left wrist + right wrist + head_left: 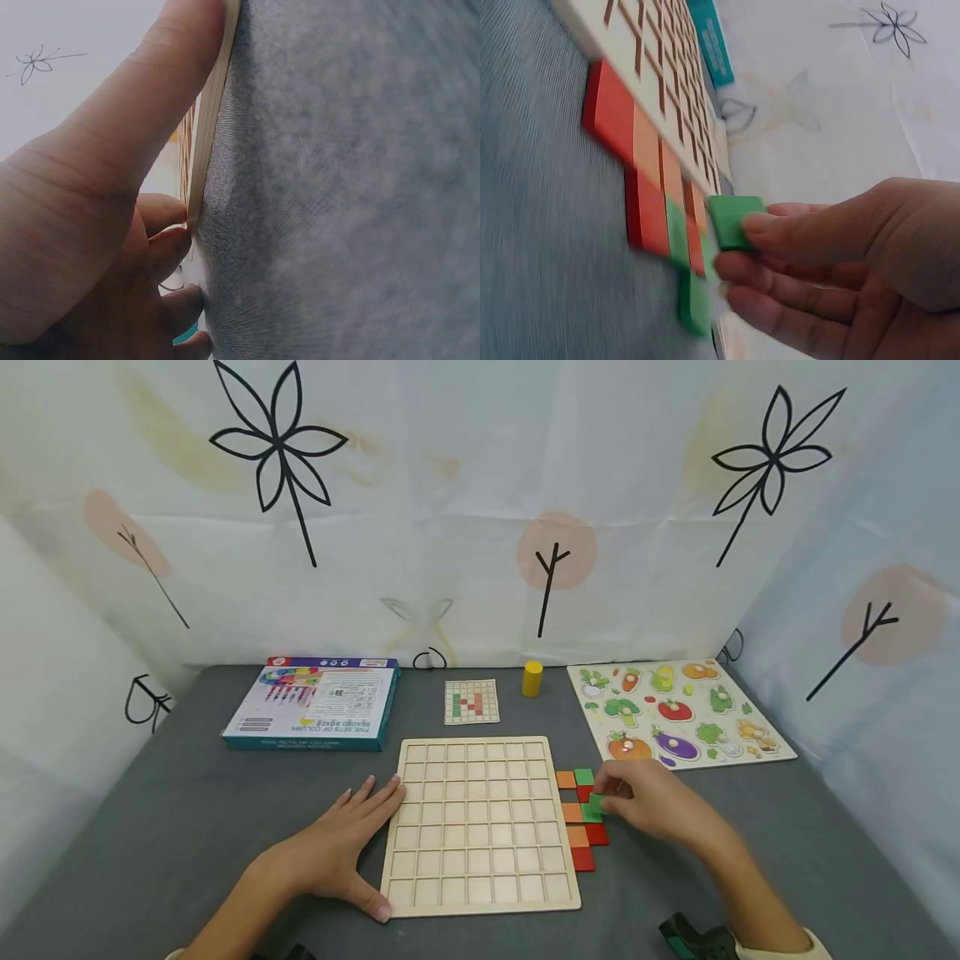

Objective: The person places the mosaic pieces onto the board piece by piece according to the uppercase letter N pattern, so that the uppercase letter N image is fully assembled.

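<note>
A pale wooden grid board (480, 835) lies flat on the grey table, and its cells hold no tiles. My left hand (330, 847) has its fingers spread along the board's left edge, the thumb at the near left corner. Beside the right edge, my right hand (652, 797) pinches a green square tile (733, 221) between thumb and fingers, raised over the other tiles. Those lie in a loose cluster against the board: orange tiles (566, 780), red tiles (582, 859) and green tiles (583, 775). In the left wrist view the thumb (150, 97) presses the board's side.
Behind the board lies a small pattern card (471, 702), with a yellow cylinder (532, 679) upright to its right. A teal-sided box (307, 743) is at the back left, a vegetable picture board (705, 702) at the back right. A printed cloth (450, 485) hangs behind.
</note>
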A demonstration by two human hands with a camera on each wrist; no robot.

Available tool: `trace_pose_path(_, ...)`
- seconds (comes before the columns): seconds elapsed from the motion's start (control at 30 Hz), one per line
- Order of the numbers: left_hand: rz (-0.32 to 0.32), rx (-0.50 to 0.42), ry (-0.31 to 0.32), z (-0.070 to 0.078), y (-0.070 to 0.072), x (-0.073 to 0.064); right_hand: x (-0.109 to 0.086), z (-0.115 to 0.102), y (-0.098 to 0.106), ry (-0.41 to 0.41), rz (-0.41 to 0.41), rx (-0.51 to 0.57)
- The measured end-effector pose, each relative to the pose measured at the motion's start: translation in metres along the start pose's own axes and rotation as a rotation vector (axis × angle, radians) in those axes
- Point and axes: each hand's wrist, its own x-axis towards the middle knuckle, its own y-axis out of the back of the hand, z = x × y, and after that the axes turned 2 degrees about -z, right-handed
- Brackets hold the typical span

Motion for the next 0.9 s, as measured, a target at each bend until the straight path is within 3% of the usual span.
trace_pose_path(0.27, 0.000, -0.001, 0.006, -0.001, 0.000, 0.000, 0.041, -0.030, -0.022, 0.010, 0.053, 0.086)
trace_pose_path(0.6, -0.004, -0.008, -0.002, -0.001, -0.002, 0.000, 0.092, -0.062, -0.044, 0.047, -0.020, 0.167)
trace_pose_path(0.9, 0.004, 0.004, -0.001, -0.002, -0.003, 0.000, 0.130, -0.088, -0.065, 0.091, -0.066, 0.082)
